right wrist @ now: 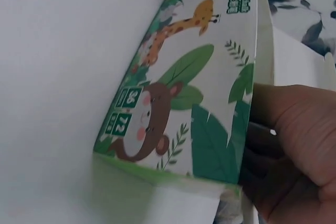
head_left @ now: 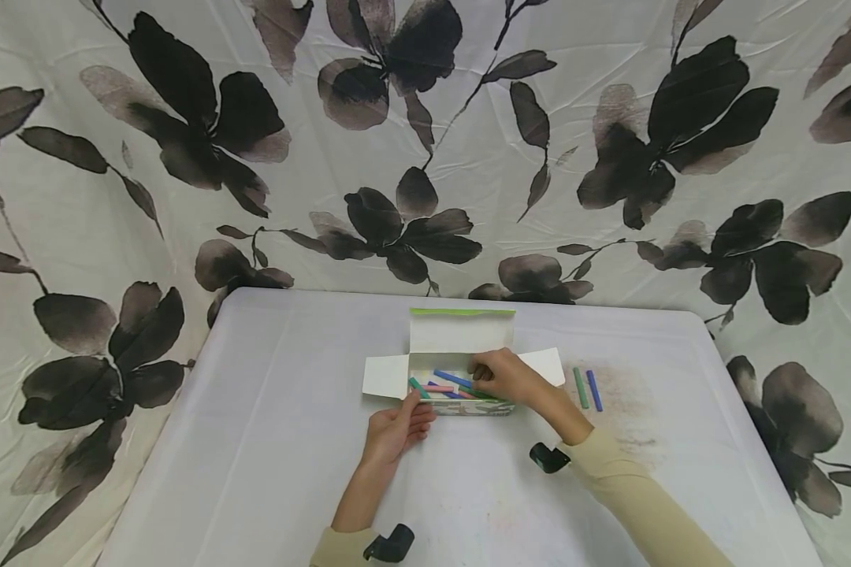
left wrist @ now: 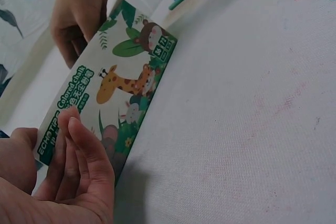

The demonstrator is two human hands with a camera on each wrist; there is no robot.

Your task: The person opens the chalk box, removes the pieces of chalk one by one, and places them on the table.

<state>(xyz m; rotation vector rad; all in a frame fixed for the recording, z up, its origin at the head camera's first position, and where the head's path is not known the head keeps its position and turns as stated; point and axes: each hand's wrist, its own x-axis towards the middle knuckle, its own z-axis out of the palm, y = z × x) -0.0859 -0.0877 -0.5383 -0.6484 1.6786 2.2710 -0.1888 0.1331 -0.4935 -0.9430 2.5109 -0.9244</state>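
Observation:
An open cardboard chalk box [head_left: 468,408] with printed animals stands on the table, holding several coloured chalk sticks, among them a blue chalk [head_left: 452,378] and a pink chalk [head_left: 436,388]. At its front left corner my left hand [head_left: 392,431] grips the box, thumb at the rim and fingers in front of the printed side. A teal chalk [head_left: 418,387] leans near that thumb. My right hand [head_left: 507,376] reaches down into the right end of the box, fingers bent. In the right wrist view the front wall hides its fingertips, so I cannot tell what they hold.
To the right of the box a green chalk [head_left: 581,387] and a dark blue chalk [head_left: 594,390] lie side by side. The lid [head_left: 461,331] stands up behind, and side flaps [head_left: 386,376] spread outward. Brownish smudges mark the white tabletop [head_left: 269,441]; a floral cloth [head_left: 510,189] hangs behind.

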